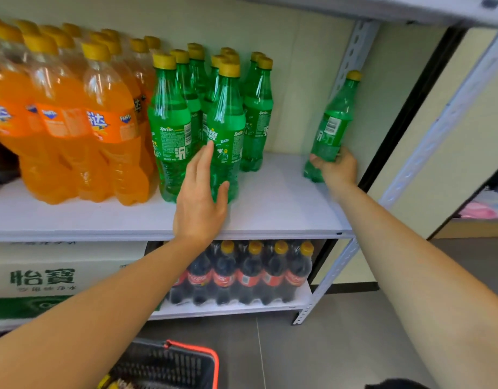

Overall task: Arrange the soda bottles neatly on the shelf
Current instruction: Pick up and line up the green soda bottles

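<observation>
White shelf (284, 209): left hand (200, 203) flat on ribbed green bottle (226, 122), right hand (337, 169) curled round tilted bottle (333, 124).

We see bright, even indoor light and only soft shadows. Left of our left fingers (207, 160), white glare streaks the clear necks of the Fanta bottles (107, 88). Right of our right fingers (316, 162), the front shelf upright (427, 144) bows with wide-angle distortion, and detail there looks soft.
</observation>
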Tool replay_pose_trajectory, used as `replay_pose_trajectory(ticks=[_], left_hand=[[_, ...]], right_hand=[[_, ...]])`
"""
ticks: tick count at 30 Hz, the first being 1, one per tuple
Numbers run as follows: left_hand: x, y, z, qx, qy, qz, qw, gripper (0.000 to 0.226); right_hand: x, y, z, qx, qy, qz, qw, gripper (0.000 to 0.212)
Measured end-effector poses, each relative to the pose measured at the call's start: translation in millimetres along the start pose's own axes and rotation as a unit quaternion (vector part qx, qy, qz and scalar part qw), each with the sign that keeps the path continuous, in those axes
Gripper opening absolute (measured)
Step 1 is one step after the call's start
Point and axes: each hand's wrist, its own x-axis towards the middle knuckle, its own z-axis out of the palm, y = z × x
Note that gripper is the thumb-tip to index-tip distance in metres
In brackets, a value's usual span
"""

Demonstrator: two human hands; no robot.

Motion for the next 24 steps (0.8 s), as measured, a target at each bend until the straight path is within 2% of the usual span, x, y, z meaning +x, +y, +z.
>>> replay_pose_trajectory(ticks=[5, 10, 12, 14, 17, 18, 21, 22, 24], left_hand=[[-0.8, 6.2, -9.1, -0.018, -0.01, -0.007, 1.0, 0.071], [-16.3, 16.4, -22.2, -0.046, 0.036, 0.018, 0.998, 0.041], [-20.2, 33.0, -28.0, -0.121, -0.015, -0.028, 0.992, 0.025], [-20.9, 57.4, -35.0, -0.245, -0.13, -0.103, 0.955, 0.026], [-24.5, 89.3, -38.0, -0.366, -0.239, -0.154, 0.886, 0.057], [-27.6, 96.6, -37.2, -0.38, -0.246, -0.167, 0.876, 0.06], [-31.0, 104.0, -36.2, -0.364, -0.225, -0.198, 0.882, 0.051], [-29.6, 101.7, -38.2, -0.371, -0.227, -0.214, 0.875, 0.047], [-24.7, 92.7, -43.8, -0.418, -0.25, -0.247, 0.838, 0.043]], right_hand=[[-82.0, -22.3, -25.2, 0.11, -0.093, 0.056, 0.988, 0.03], [-172.9, -46.4, -44.2, 0.152, -0.119, 0.077, 0.978, 0.042], [-208.8, -51.9, -47.4, 0.135, -0.098, 0.062, 0.984, 0.045], [-243.3, -53.9, -46.9, 0.109, -0.07, 0.03, 0.991, 0.048], [-283.2, -50.8, -39.7, 0.042, -0.021, -0.021, 0.999, 0.054], [-292.6, -49.4, -36.1, 0.017, -0.006, -0.033, 0.999, 0.055], [-306.4, -48.2, -29.1, -0.043, 0.009, -0.049, 0.998, 0.059], [-307.4, -47.3, -30.6, -0.055, -0.003, -0.055, 0.997, 0.061], [-304.4, -43.8, -37.6, -0.054, -0.054, -0.047, 0.996, 0.065]])
